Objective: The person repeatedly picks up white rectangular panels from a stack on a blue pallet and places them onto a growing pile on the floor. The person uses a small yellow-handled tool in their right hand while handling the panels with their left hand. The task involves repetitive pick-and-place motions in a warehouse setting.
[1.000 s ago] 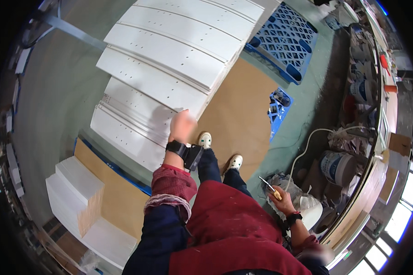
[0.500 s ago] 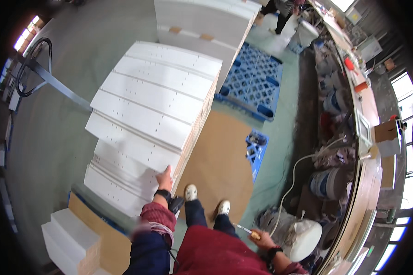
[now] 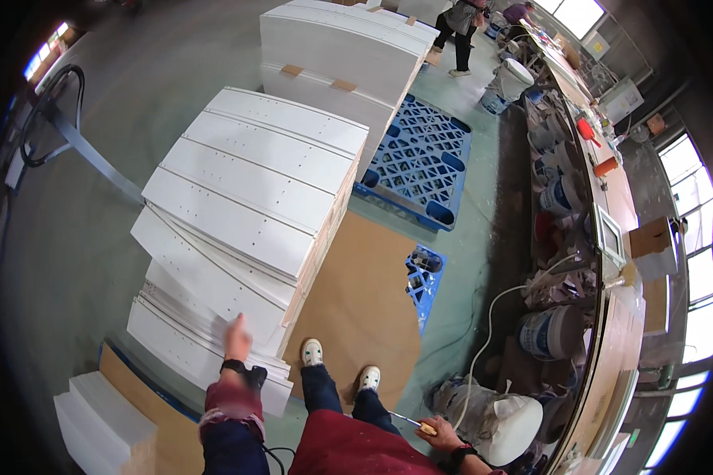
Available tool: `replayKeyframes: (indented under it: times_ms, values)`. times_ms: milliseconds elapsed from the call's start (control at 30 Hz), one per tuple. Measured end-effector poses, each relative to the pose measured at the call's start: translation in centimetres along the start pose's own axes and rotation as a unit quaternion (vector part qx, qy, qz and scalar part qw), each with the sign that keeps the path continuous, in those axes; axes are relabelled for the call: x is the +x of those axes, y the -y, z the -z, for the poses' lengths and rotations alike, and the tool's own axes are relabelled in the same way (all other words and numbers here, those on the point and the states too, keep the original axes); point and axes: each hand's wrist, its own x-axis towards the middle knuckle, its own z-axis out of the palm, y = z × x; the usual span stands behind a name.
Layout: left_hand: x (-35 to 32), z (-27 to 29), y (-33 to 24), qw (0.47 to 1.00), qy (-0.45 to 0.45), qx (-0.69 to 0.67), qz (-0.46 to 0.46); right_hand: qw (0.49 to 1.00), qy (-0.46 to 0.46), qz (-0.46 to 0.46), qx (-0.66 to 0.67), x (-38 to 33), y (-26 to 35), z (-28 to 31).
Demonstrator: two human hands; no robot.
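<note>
The skewed white panel (image 3: 194,257) lies just ahead of the left grip (image 3: 238,339), part-way down the stepped near end of the stack (image 3: 269,162). Its long axis slants from the stack's left edge toward its right edge, out of line with the farther panels. The left grip is the nearer one, at the pale surfaces; its fingers are too blurred to tell how far they are open or whether they have hold of an edge. The right grip (image 3: 442,434) is well apart, beyond the stack's near right corner, closed around a slim hand tool (image 3: 427,428) with a yellowish handle and a thin metal shaft. The panels look smooth, flat and matt, dotted with small dark holes. A plain tan sheet (image 3: 356,293) runs along the stack's right edge; beyond it sits a blue lattice pallet (image 3: 424,150).
</note>
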Motion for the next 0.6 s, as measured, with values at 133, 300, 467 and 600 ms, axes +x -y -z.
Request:
replayKeyframes:
  times_ms: [133, 300, 467, 600]
  values:
    - [-1.8, -0.3, -2.6, 0.999, 0.005, 0.001, -0.044, 0.992, -0.061, 0.100, 0.053, 0.7, -0.5, 1.0]
    - [-11.2, -1.9, -7.9, 0.991, -0.002, 0.013, -0.134, 0.987, -0.025, 0.062, 0.149, 1.6, 1.0, 3.3]
    - [-24.3, 0.4, -10.8, 0.984, 0.050, 0.103, -0.134, 0.982, -0.027, 0.144, 0.120, 1.1, 6.8, 8.5]
    - [-34.6, -0.7, -9.5, 0.973, 0.049, 0.199, -0.109, 0.951, 0.008, 0.308, 0.032, -1.9, 11.8, 11.9]
